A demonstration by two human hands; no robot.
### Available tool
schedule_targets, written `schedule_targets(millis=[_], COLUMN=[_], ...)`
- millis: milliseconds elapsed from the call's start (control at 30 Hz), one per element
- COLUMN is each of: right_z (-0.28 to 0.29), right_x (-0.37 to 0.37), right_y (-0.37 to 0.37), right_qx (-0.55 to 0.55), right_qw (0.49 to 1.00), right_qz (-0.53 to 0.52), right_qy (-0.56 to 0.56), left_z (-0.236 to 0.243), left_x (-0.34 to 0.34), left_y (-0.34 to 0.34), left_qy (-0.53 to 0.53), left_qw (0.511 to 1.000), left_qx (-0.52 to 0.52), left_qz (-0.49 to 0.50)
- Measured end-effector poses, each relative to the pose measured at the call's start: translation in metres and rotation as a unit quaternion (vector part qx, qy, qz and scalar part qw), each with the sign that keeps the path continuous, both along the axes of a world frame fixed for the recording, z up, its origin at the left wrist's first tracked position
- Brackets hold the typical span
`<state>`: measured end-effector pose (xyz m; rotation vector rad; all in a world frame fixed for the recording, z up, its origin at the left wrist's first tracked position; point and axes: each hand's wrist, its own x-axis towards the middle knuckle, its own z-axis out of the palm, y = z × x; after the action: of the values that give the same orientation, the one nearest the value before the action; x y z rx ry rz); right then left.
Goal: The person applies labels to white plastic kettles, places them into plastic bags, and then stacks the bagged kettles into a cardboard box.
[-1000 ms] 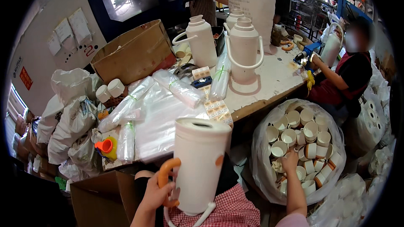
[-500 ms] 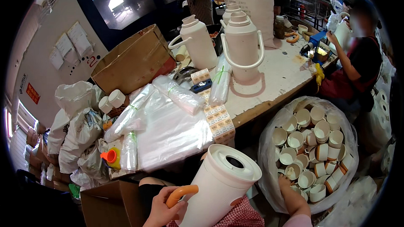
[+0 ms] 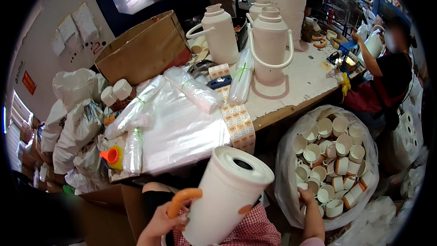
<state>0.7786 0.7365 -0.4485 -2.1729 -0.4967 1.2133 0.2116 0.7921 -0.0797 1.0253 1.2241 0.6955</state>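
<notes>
On my lap stands a white thermos jug body (image 3: 216,200), tilted, with a round dark opening in its top and an orange handle (image 3: 185,194) on its left side. My left hand (image 3: 165,219) is closed around that handle. Off to the right, my right hand (image 3: 308,195) reaches over the near edge of a large clear plastic bag (image 3: 283,200) and pinches a small white cup (image 3: 302,186). Several white cup-shaped lids with handles, some orange-banded, fill the bag, among them an upright cup (image 3: 334,207).
A worktable (image 3: 296,95) holds white thermos jugs (image 3: 269,45), bundles of clear plastic bags (image 3: 191,91), a label strip (image 3: 239,125) and a cardboard box (image 3: 141,52). White sacks (image 3: 75,132) lean at left. A co-worker (image 3: 387,73) sits at the far right; another person stands behind the table.
My right hand has risen slightly from among the cups and now has a cup in its fingers. My left hand and the jug have shifted a little left in view.
</notes>
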Motion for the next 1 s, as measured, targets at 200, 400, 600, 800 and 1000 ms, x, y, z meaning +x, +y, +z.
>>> schedule_targets(millis=[200,400,600,800,1000], right_z=[0.182,0.273,0.183,0.148,0.292], right_x=[-0.062,-0.223,-0.363,-0.335,-0.274], right_y=[0.059,0.076,0.029,0.013,0.046], right_qx=[0.299,0.283,0.020,-0.028,0.079], right_qw=[0.947,0.780,0.776,0.753,0.788], right_qz=[-0.115,0.499,0.571,0.622,0.437], right_qy=[-0.016,0.248,0.267,0.214,0.427], left_z=[-0.008,-0.008,0.010,-0.031,-0.018], left_x=[-0.054,-0.090,-0.097,-0.052,-0.046], left_y=[0.005,-0.009,-0.040,-0.056,-0.042], left_qy=[-0.128,-0.286,-0.260,0.092,0.096], left_qw=[0.970,0.911,0.920,0.968,0.945], left_qx=[0.026,0.030,0.112,0.168,0.033], left_qz=[0.207,0.294,0.272,0.162,0.310])
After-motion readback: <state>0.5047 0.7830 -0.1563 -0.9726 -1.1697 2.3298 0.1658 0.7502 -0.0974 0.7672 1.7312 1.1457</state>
